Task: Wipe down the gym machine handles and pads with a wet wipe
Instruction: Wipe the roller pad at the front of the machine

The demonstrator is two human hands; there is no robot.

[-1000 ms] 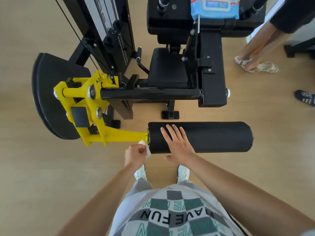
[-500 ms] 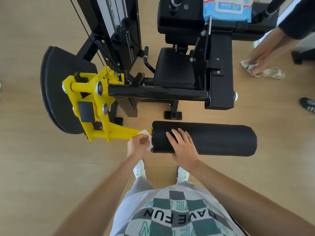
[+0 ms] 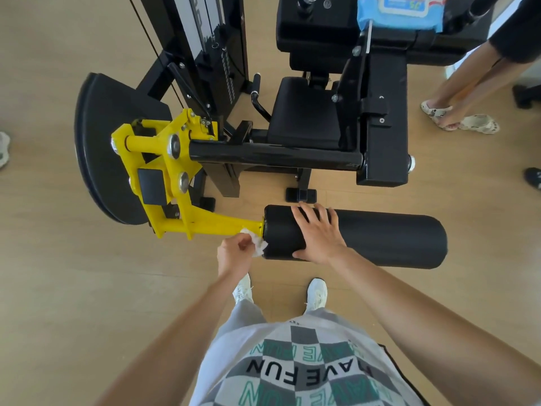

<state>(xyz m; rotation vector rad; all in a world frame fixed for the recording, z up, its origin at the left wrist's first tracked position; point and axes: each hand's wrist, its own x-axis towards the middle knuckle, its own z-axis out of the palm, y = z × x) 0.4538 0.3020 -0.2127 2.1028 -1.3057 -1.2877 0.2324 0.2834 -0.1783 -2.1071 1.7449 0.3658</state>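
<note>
From the head view there is one long black cylindrical foam roller pad (image 3: pixel 366 238), lying level across the front of the machine. A single yellow metal lever arm (image 3: pixel 181 183) carries it at its left end. Both of the person's hands are on it, set apart. The right hand (image 3: pixel 319 232) lies flat over the top of the roller near its left end, fingers straight and spread, thumb along the near side. The left hand (image 3: pixel 234 253) pinches one crumpled white wet wipe (image 3: pixel 257 243), which is pressed against the roller's left end face just where the yellow arm joins it.

One blue pack of wet wipes (image 3: pixel 401 10) sits on top of the machine at the far edge, well apart from the hands. One black padded seat (image 3: pixel 304 112) sits behind the black crossbar.

The roller's right end hangs free over the light wooden floor (image 3: pixel 58 288), which runs wide on the near left. The person's two white sneakers (image 3: pixel 316 291) stand just under the roller. A bystander's two sandalled feet (image 3: pixel 456 118) stand at the far right.
</note>
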